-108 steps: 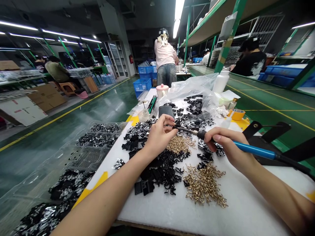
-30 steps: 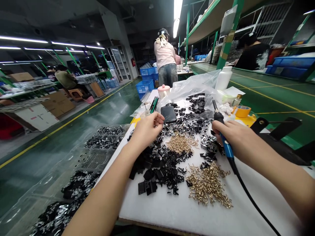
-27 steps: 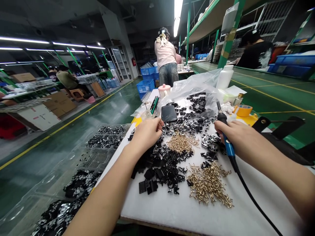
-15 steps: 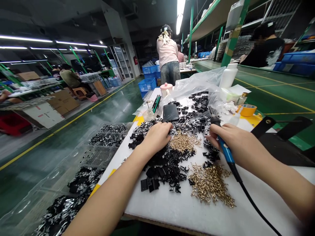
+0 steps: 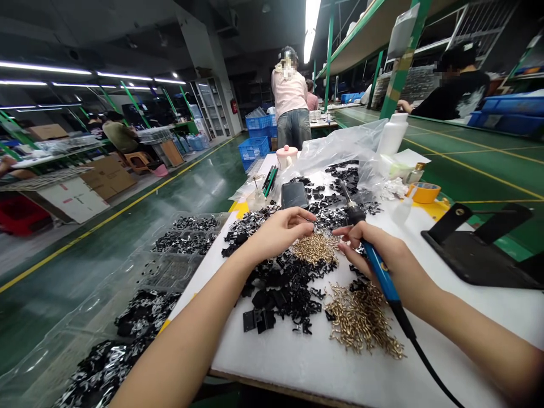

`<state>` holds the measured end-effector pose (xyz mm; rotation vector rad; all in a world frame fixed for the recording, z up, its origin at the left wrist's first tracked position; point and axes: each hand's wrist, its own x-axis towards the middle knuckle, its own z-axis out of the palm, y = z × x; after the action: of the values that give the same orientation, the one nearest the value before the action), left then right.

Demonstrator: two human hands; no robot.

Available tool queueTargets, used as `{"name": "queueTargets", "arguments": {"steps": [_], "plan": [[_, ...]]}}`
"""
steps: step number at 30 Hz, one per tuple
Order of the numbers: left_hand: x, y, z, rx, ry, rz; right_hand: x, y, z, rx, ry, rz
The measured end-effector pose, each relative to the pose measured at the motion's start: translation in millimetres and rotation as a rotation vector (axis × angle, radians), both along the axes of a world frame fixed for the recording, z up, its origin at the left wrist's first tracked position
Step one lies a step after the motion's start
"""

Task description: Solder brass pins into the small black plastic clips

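While the right hand [image 5: 403, 263] holds a blue-handled soldering iron [image 5: 381, 275], fingertips parted, the left hand's [image 5: 274, 235] fingers nearly meet, contents unclear; curved gold-coloured metal pins [image 5: 363, 326] lie loose at the right hand's seven o'clock, completion untellable.

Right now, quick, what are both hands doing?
Left hand: fingers curled; can't tell if it's pinching something tiny.
Right hand: closed around the blue-handled tool.

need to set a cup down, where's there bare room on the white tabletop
The widest bare patch of the white tabletop runs along its near edge, before the black pieces and the nearer gold-coloured pile. A second lies between that pile and the black stand, partly under the right forearm. Crowded: the middle, back to the clear bag.
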<state>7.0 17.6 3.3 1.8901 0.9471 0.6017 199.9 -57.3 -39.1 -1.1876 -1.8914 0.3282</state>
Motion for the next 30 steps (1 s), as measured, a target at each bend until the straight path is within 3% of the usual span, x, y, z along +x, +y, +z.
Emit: {"name": "queueTargets", "arguments": {"steps": [4, 8, 11, 14, 17, 24, 30], "plan": [[11.3, -11.2, -0.5, -0.336, -0.132, -0.098, -4.1, -3.7, 0.5, -0.022, 0.076, 0.057], [13.5, -15.8, -1.4, -0.411, -0.137, -0.193, -6.5, -6.6, 0.8, -0.041, 0.072, 0.067], [1.5, -12.4, 4.5, -0.227, 0.023, -0.177, -6.7, -7.7, 1.4, -0.049, 0.072, 0.068], [-17.9, -6.4, 12.5, 0.212, 0.426, -0.013, -6.5, -8.3, -0.1, -0.103, 0.055, 0.105], [-28.6, -4.3, 14.6, 0.435, 0.736, 0.047, -6.7, -8.7, -4.1, -0.212, -0.060, 0.165], [-14.7, -17.4, 10.0, 0.520, 1.015, -0.051, -2.7, -8.2, -6.3, -0.308, -0.206, 0.159], [-18.1, -16.9, 13.6, 0.479, 0.982, -0.108, 2.2, -6.1, -5.0, -0.338, -0.201, 0.118]]}}
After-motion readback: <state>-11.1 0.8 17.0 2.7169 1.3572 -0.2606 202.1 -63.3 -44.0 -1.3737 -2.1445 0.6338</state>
